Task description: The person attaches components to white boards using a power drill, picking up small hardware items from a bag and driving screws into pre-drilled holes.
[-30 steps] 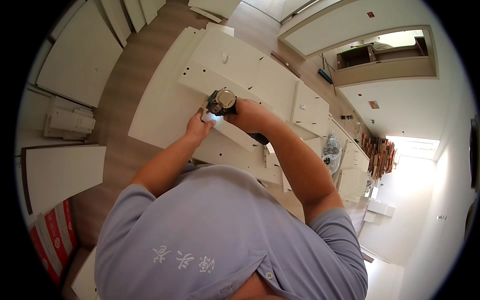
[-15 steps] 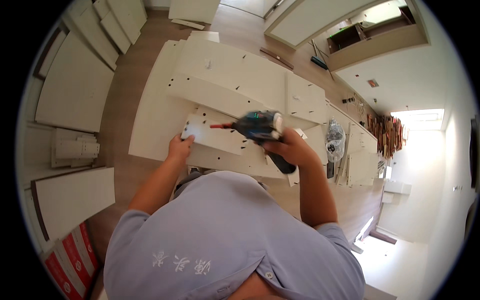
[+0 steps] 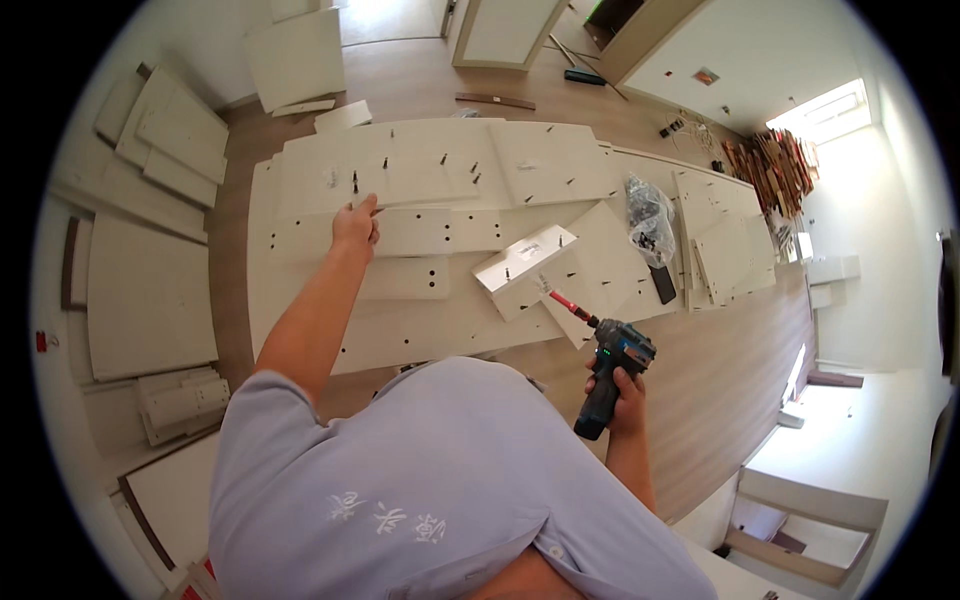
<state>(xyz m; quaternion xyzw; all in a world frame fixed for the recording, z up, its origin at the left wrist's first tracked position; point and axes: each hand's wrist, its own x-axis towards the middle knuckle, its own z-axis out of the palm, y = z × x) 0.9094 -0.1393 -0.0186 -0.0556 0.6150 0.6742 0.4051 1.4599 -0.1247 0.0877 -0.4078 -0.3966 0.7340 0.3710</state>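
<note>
My right hand is wrapped round the handle of a cordless drill, its long red bit pointing up and left over the panels. My left hand is closed at the near edge of a white panel with several dark connecting bolts standing up from it; its fingertips are partly hidden. Between the hands lie white strips with dark holes. A small white board with two bolts rests at an angle on the stack, just beyond the drill's bit.
A clear plastic bag of dark fittings lies on the panels at right, a black box-shaped object beside it. Boards lean along the left wall. Brown wooden strips are piled at far right, near a broom.
My left hand has left the small board in front of me and reached to the farther panel. My right hand has drawn the drill back, right and nearer my body. The view has shifted.
</note>
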